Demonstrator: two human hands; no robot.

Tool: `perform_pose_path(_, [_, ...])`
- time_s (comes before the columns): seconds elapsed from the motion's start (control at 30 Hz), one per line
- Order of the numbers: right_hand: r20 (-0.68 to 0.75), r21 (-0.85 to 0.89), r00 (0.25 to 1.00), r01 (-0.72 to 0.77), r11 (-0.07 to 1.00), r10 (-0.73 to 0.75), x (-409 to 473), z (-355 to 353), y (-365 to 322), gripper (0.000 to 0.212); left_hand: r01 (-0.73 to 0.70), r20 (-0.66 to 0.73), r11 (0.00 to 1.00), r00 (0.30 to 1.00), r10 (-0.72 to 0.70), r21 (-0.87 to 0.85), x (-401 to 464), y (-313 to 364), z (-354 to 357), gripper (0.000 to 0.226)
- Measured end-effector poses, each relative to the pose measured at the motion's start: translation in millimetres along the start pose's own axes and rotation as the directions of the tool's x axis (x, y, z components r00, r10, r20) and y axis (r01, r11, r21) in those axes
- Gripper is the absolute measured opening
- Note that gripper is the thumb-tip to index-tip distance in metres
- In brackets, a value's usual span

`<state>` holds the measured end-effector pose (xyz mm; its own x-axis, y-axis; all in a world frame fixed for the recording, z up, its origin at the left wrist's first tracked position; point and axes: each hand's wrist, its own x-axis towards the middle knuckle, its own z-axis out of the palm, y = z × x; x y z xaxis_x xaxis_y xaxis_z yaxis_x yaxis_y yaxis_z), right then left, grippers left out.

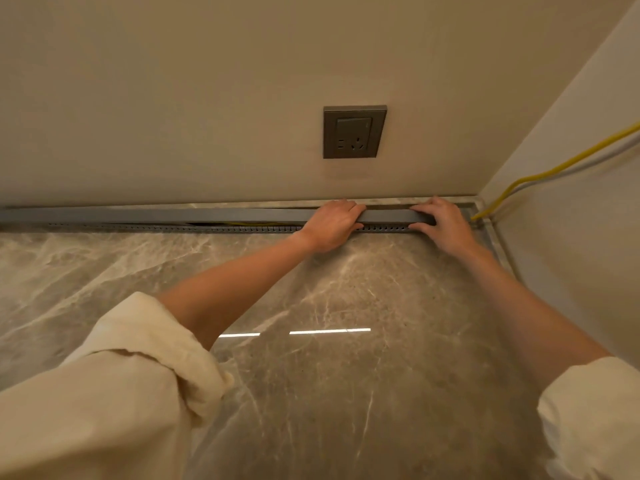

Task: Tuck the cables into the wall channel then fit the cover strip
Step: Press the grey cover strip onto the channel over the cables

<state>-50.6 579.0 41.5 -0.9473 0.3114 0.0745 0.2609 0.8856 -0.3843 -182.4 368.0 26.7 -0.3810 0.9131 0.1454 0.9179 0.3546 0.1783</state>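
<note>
A long grey cover strip (173, 215) lies along the slotted grey wall channel (242, 229) at the foot of the back wall. My left hand (330, 225) grips the strip near its right part, fingers curled over its top. At the strip's right end my right hand (441, 225) holds it too. A yellow cable (540, 174) and a grey cable (588, 161) come down the right wall into the corner. A bit of yellow cable (249, 223) shows in a gap under the strip, left of my left hand.
A grey wall socket (354, 132) sits on the back wall above my hands. The polished marble floor (329, 341) stretches in front of the channel. The right wall (571, 254) meets the back wall in a corner right of my right hand.
</note>
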Motion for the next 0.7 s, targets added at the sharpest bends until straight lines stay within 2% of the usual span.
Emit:
perform_pose_path(0.1, [-0.032, -0.018, 0.999, -0.013, 1.0, 0.012, -8.1, 1.0, 5.3, 0.046, 0.009, 0.009, 1.0, 1.0, -0.009, 0.024, 2.1, 2.2, 4.2, 0.036])
perform_pose_path(0.17, [-0.172, -0.002, 0.984, -0.04, 0.999, 0.039, -20.1, 5.9, 8.8, 0.043, 0.027, 0.012, 0.999, 1.0, -0.027, 0.035, 2.2, 3.9, 6.1, 0.039])
perform_pose_path(0.27, [-0.461, 0.107, 0.873, -0.121, 0.987, 0.157, -39.1, 18.3, 8.0, 0.027, 0.07, 0.01, 0.997, 0.997, -0.071, 0.017, 2.5, 7.2, 6.8, 0.039])
perform_pose_path(0.37, [-0.542, 0.307, 0.757, -0.225, 0.925, 0.364, -47.2, 26.1, 2.9, 0.014, 0.123, 0.023, 0.992, 0.992, -0.122, -0.041, 5.9, 10.7, 3.1, 0.034])
perform_pose_path(0.47, [-0.505, 0.508, 0.663, -0.29, 0.811, 0.553, -49.3, 28.6, -3.0, 0.013, 0.138, 0.036, 0.989, 0.99, -0.136, -0.06, 10.5, 13.1, -3.6, 0.03])
perform_pose_path(0.53, [-0.434, 0.64, 0.594, -0.327, 0.696, 0.678, -48.7, 29.3, -6.1, 0.017, 0.138, 0.04, 0.989, 0.99, -0.135, -0.058, 10.7, 13.2, -8.6, 0.031])
perform_pose_path(0.63, [-0.238, 0.86, 0.445, -0.316, 0.4, 0.863, -42.2, 25.3, -11.3, 0.028, 0.126, 0.042, 0.99, 0.991, -0.124, -0.062, 6.6, 12.2, -15.6, 0.031])
perform_pose_path(0.7, [-0.063, 0.965, 0.415, -0.206, 0.161, 0.908, -35.4, 18.6, -12.3, 0.037, 0.111, 0.037, 0.991, 0.993, -0.109, -0.074, 2.8, 12.8, -20.4, 0.031])
